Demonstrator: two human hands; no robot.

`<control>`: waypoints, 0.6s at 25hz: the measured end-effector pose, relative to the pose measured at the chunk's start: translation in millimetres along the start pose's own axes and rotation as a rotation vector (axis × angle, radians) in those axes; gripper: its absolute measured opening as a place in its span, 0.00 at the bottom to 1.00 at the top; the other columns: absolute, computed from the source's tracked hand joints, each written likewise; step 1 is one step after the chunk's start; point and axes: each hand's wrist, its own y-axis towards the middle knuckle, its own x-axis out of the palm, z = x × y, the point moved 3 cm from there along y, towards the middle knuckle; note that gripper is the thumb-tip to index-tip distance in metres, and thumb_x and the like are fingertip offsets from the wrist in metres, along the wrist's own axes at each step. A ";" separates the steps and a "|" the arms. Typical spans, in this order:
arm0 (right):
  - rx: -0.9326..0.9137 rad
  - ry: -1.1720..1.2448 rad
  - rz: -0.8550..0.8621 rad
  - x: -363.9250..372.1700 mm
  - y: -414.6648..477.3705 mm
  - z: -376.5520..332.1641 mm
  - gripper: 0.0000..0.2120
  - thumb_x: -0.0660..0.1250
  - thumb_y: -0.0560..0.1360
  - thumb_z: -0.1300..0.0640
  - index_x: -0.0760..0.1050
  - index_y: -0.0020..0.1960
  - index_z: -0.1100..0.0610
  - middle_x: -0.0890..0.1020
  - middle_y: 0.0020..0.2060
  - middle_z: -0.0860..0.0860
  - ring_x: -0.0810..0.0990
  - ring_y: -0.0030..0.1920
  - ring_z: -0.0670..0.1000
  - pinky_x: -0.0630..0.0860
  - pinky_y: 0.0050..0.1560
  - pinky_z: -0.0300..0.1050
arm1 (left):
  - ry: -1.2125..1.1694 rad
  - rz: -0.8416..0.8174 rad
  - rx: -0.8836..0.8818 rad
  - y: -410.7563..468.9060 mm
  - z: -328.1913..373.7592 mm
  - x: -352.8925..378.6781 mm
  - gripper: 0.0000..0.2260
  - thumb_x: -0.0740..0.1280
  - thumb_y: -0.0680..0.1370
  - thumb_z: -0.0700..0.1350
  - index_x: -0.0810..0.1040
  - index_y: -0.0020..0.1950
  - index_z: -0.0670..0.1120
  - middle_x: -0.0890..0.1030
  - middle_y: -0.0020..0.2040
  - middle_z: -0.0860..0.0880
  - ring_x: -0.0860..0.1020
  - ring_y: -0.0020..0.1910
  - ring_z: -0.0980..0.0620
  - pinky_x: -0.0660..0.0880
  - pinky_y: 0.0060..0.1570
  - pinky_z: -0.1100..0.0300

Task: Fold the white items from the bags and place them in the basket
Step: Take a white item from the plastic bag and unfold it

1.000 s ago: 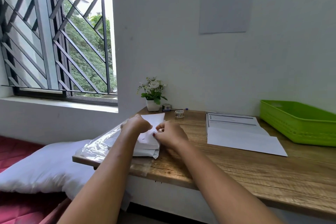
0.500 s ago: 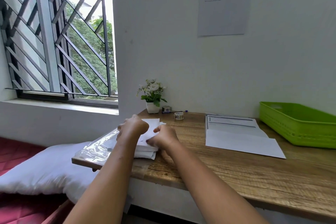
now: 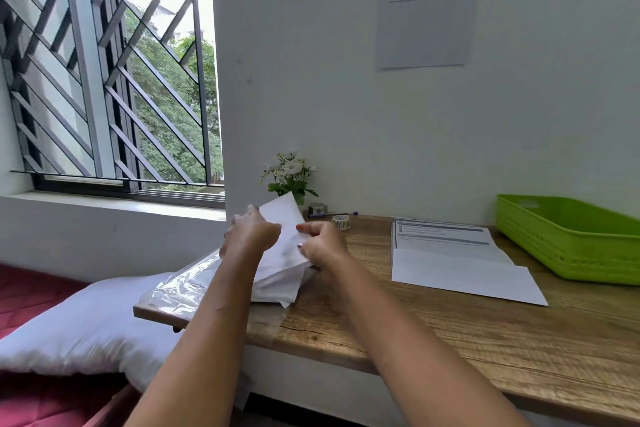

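A white item (image 3: 282, 218) is tilted up off a stack of white items (image 3: 280, 284) at the left end of the wooden desk. My left hand (image 3: 251, 236) grips its left edge and my right hand (image 3: 323, 246) pinches its right side. A clear plastic bag (image 3: 180, 288) lies under and left of the stack, at the desk's left edge. The green basket (image 3: 568, 253) stands at the far right of the desk, apart from both hands.
Printed white papers (image 3: 457, 260) lie between the stack and the basket. A small flower pot (image 3: 291, 180), tape rolls (image 3: 341, 221) and a pen sit by the wall. A white pillow (image 3: 79, 326) lies on a red mattress left of the desk, below a barred window.
Both hands have lifted the top white item, which lay flat on the stack a second ago, so it now stands tilted upward between them.
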 end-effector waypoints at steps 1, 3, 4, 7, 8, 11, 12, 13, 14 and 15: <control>-0.014 0.017 0.018 -10.4 5.1 -4.6 0.19 0.63 0.76 0.69 0.75 0.64 0.54 0.75 0.63 0.52 0.76 0.42 0.46 0.76 0.39 0.38 | -0.022 -0.007 0.071 -1.2 5.2 0.1 0.30 0.68 0.72 0.56 0.63 0.71 0.52 0.67 0.70 0.41 0.69 0.66 0.39 0.69 0.63 0.42; -0.018 0.094 0.062 -37.3 16.1 -10.1 0.21 0.61 0.76 0.70 0.76 0.63 0.53 0.75 0.63 0.52 0.75 0.40 0.47 0.75 0.36 0.39 | -0.067 -0.055 0.289 -12.0 24.3 3.8 0.32 0.72 0.71 0.57 0.65 0.71 0.54 0.63 0.73 0.42 0.66 0.68 0.40 0.66 0.67 0.43; -0.013 0.141 0.087 -53.8 20.2 -10.9 0.21 0.61 0.76 0.71 0.76 0.63 0.52 0.76 0.62 0.53 0.76 0.42 0.48 0.75 0.35 0.40 | -0.093 -0.104 0.404 -21.6 37.7 7.8 0.31 0.72 0.71 0.56 0.66 0.71 0.54 0.61 0.74 0.44 0.64 0.70 0.42 0.64 0.69 0.45; -0.025 0.213 0.192 -114.5 27.8 -6.4 0.23 0.58 0.76 0.73 0.76 0.64 0.53 0.76 0.63 0.54 0.78 0.49 0.53 0.77 0.37 0.43 | -0.205 -0.279 0.631 -50.4 83.1 28.4 0.29 0.73 0.70 0.55 0.69 0.69 0.56 0.58 0.75 0.48 0.58 0.74 0.46 0.59 0.72 0.48; -0.026 0.214 0.232 -136.9 29.1 -2.3 0.24 0.57 0.76 0.74 0.75 0.64 0.54 0.76 0.63 0.54 0.77 0.50 0.53 0.78 0.41 0.45 | -0.255 -0.322 0.646 -56.2 97.0 36.6 0.28 0.74 0.70 0.54 0.70 0.68 0.57 0.59 0.74 0.48 0.59 0.73 0.46 0.60 0.72 0.48; -0.016 0.221 0.277 -188.2 28.4 11.0 0.27 0.54 0.76 0.75 0.74 0.66 0.53 0.74 0.65 0.53 0.76 0.51 0.53 0.77 0.45 0.46 | -0.484 -0.554 0.485 -59.7 122.1 56.3 0.31 0.76 0.69 0.41 0.69 0.69 0.55 0.69 0.65 0.47 0.69 0.66 0.44 0.70 0.66 0.48; -0.007 0.225 0.267 -200.8 28.9 17.5 0.27 0.53 0.76 0.75 0.73 0.67 0.52 0.74 0.66 0.52 0.76 0.52 0.53 0.77 0.44 0.45 | -0.586 -0.693 0.398 -61.6 128.7 64.8 0.32 0.74 0.70 0.36 0.68 0.70 0.54 0.72 0.61 0.46 0.72 0.62 0.44 0.73 0.62 0.50; 0.006 0.225 0.234 -210.1 30.8 25.1 0.27 0.53 0.76 0.75 0.72 0.68 0.52 0.73 0.66 0.52 0.75 0.54 0.53 0.77 0.43 0.43 | -0.659 -0.813 0.329 -63.2 134.1 73.5 0.32 0.72 0.70 0.32 0.68 0.70 0.51 0.75 0.59 0.45 0.75 0.58 0.44 0.76 0.57 0.52; 0.018 0.220 0.182 -216.6 31.9 32.9 0.27 0.54 0.76 0.75 0.70 0.69 0.53 0.72 0.67 0.52 0.75 0.56 0.52 0.76 0.43 0.41 | -0.695 -0.881 0.289 -63.7 136.9 82.0 0.31 0.70 0.71 0.29 0.68 0.70 0.50 0.76 0.58 0.44 0.77 0.53 0.46 0.77 0.51 0.55; 0.027 0.171 0.123 -221.4 31.8 40.8 0.27 0.56 0.76 0.74 0.69 0.70 0.55 0.71 0.68 0.52 0.74 0.57 0.52 0.75 0.46 0.40 | -0.707 -0.907 0.269 -61.3 136.9 91.6 0.30 0.69 0.71 0.28 0.69 0.69 0.48 0.77 0.58 0.43 0.77 0.49 0.48 0.77 0.44 0.59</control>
